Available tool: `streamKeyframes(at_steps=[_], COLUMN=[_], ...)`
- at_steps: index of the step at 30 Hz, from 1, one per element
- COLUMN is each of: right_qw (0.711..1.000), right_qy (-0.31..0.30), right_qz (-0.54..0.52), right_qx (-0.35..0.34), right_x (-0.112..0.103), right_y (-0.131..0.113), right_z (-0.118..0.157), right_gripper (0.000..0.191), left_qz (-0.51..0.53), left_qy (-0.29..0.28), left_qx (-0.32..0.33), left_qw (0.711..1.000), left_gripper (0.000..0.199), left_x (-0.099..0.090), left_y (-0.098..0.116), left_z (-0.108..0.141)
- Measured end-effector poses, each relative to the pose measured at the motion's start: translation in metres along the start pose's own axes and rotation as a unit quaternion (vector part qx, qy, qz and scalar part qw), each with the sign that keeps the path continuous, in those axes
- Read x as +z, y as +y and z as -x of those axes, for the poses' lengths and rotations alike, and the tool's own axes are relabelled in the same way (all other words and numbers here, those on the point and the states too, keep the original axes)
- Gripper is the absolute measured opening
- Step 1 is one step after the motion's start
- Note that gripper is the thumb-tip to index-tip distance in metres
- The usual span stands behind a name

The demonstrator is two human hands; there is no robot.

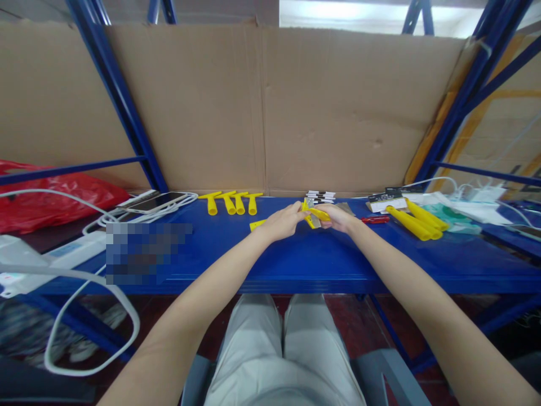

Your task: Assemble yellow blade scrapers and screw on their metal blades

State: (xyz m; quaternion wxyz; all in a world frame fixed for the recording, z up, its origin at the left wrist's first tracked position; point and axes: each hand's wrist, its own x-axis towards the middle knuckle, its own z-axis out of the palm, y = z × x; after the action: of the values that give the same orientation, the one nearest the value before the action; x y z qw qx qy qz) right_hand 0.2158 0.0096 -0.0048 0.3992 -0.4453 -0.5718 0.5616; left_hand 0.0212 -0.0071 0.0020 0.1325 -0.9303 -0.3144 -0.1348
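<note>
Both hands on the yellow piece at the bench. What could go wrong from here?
1. The small yellow plastic piece, between the left-hand grip and right-hand grip, might slip; fingers hide much of it.
2. The thin grey flat piece against it might nick a finger if sharp; its edge isn't clear.
3. The flat yellow strip, partly hidden by the left hand, could get bumped.

T-shaped handles (240,204): were laid left of the held piece (311,220).
Small stack (320,197): was set just behind it.
Tubes (411,222): were placed well right of it.
</note>
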Motion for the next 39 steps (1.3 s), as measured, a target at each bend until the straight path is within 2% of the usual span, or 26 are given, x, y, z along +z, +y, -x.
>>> streamKeyframes(at_steps=[8, 16, 21, 27, 33, 39], right_qw=[1.000, 0.998, 0.999, 0.999, 0.996, 0.990], right_qy=[0.010, 0.019, 0.016, 0.044, 0.081, 0.128], right_qz=[0.020, 0.037, 0.033, 0.005, -0.022, 0.011], right_qx=[-0.019, -0.053, -0.025, 0.019, 0.037, 0.066], right_x=[0.002, -0.002, 0.002, -0.002, -0.012, -0.005], right_y=[-0.002, 0.001, 0.002, -0.002, -0.006, -0.008], right_z=[0.003, -0.002, -0.002, -0.001, 0.001, 0.003], right_gripper=[0.020, 0.015, 0.016, 0.020, 0.019, 0.015], left_qz=[-0.024, -0.033, -0.001, 0.037, 0.028, 0.003], left_qy=[-0.006, 0.023, 0.025, -0.011, -0.058, -0.100], left_qx=[0.014, 0.035, 0.019, -0.005, -0.012, -0.014], left_qw=[1.000, 0.999, 1.000, 0.999, 0.998, 0.995], left_gripper=[0.046, 0.047, 0.042, 0.039, 0.038, 0.035], left_x=[-0.002, 0.004, 0.005, 0.006, 0.009, 0.007], left_y=[0.003, 0.001, -0.006, -0.011, -0.015, -0.012], left_z=[0.001, -0.001, -0.002, -0.003, -0.003, -0.001])
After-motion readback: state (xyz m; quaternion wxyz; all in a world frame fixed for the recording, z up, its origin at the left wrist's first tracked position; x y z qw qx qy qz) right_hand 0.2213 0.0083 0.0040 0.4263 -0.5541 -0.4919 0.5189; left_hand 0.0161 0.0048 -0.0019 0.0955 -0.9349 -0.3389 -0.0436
